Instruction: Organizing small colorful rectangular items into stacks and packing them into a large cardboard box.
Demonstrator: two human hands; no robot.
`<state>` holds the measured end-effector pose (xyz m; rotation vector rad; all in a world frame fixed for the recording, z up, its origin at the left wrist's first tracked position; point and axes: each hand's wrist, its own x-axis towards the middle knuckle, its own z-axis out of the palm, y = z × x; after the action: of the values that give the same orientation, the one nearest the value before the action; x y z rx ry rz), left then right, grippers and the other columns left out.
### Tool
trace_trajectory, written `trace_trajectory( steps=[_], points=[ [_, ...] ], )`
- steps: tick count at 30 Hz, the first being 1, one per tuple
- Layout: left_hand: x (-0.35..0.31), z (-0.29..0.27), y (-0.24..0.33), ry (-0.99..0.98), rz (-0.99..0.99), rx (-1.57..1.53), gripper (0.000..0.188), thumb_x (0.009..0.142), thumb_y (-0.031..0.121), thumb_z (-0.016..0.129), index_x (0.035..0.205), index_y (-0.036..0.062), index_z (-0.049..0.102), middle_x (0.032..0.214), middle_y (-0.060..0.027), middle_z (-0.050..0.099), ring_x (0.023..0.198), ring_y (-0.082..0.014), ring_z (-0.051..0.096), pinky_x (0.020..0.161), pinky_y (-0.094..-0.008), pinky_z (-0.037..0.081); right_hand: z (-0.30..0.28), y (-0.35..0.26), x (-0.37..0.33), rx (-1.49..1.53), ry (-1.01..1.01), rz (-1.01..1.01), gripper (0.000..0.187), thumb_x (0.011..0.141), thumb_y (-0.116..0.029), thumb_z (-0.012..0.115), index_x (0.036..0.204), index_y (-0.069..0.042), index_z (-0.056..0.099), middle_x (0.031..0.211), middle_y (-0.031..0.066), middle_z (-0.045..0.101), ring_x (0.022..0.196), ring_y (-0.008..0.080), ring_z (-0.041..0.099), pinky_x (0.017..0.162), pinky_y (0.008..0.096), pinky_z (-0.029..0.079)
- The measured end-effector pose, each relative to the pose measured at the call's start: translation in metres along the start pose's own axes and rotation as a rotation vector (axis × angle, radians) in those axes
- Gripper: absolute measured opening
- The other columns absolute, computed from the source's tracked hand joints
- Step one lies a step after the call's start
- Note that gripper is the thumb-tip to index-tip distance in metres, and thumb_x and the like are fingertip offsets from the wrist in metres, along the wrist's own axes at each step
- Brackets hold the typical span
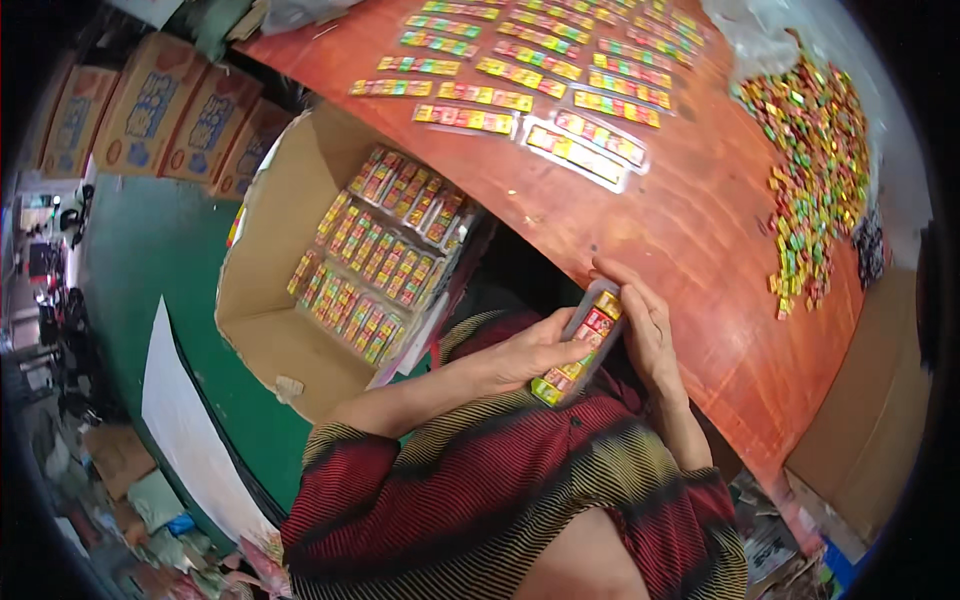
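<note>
Over my lap I hold a narrow clear plastic tray (597, 330) filled with a row of small red, yellow and green wrapped pieces, which look like candies. My left hand (530, 352) is closed round its left side, with the thumb across the top. Along the opposite side lies my right hand (648, 325), its fingers fairly straight and pressed to the tray's edge. To my left an open cardboard box (265, 265) contains several rows of similar filled trays (375, 255), set close together.
More filled trays (505, 95) lie in rows on the reddish wooden table (690, 240), one tray (575, 155) nearest me. A heap of loose wrapped pieces (815, 170) spreads beside clear plastic sheeting (755, 35) at right. Printed cartons (150, 105) stand at far left on a green surface (150, 245).
</note>
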<state>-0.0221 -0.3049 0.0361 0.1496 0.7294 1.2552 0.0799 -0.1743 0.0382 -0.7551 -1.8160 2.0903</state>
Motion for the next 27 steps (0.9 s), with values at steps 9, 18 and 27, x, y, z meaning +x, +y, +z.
trace_trajectory(
  steps=[9, 18, 27],
  points=[
    [-0.015, -0.022, 0.001, 0.053, 0.231, 0.169, 0.054, 0.080, 0.020, 0.055, 0.121, 0.0007, 0.025, 0.102, -0.0066, 0.045, 0.087, -0.0103, 0.049, 0.075, -0.0257, 0.043, 0.027, -0.004, 0.022, 0.000, -0.060, -0.058, 0.035, 0.087, -0.020, 0.038, 0.113, 0.001, 0.046, 0.113, 0.0125, 0.048, 0.109, 0.0214, 0.043, 0.092, 0.0315, 0.031],
    [-0.073, -0.098, 0.066, 0.246, 0.413, -0.017, 0.052, 0.077, 0.017, 0.058, 0.119, 0.0031, 0.032, 0.097, -0.0068, 0.050, 0.083, -0.0149, 0.054, 0.069, -0.0270, 0.046, 0.044, -0.015, 0.051, 0.009, -0.170, -0.039, 0.048, 0.084, -0.028, 0.049, 0.121, 0.000, 0.036, 0.115, 0.0152, 0.046, 0.107, 0.0243, 0.045, 0.091, 0.0368, 0.035],
    [-0.039, -0.311, 0.082, 0.655, 0.235, 0.205, 0.045, 0.073, 0.018, 0.060, 0.110, -0.0001, 0.041, 0.094, -0.0070, 0.052, 0.080, -0.0142, 0.052, 0.072, -0.0287, 0.045, 0.037, -0.012, 0.037, -0.060, -0.138, 0.162, 0.036, 0.084, -0.016, 0.049, 0.115, 0.001, 0.043, 0.105, 0.0129, 0.053, 0.097, 0.0216, 0.052, 0.086, 0.0332, 0.040]
  ],
)
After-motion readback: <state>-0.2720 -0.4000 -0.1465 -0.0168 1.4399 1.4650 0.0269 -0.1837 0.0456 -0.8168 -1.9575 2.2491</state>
